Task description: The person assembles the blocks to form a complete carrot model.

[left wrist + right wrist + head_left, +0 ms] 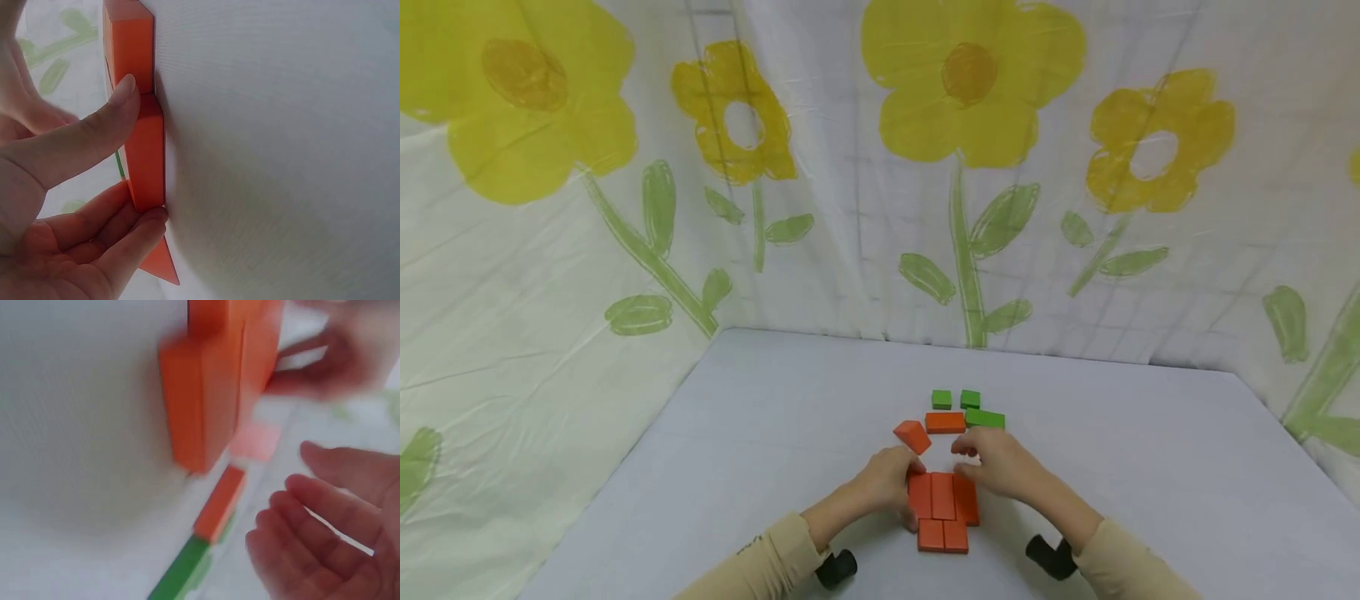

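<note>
In the head view, three upright-lying red rectangular blocks sit side by side, with two smaller red blocks (931, 536) set against their near edge. My left hand (883, 481) holds the leftmost red block (147, 156), its thumb at the near end and its fingertips at the far end. Just beyond the rightmost red block (967, 502), my right hand (997, 462) hovers with loosely bent fingers and nothing in them. In the right wrist view, a space shows between its thumb and fingers (300, 512).
Past the hands lie an orange triangular block (913, 435), an orange rectangular block (945, 423), a long green block (986, 418) and two small green blocks (942, 399). A curtain with painted flowers (970, 125) hangs behind the white table (760, 408).
</note>
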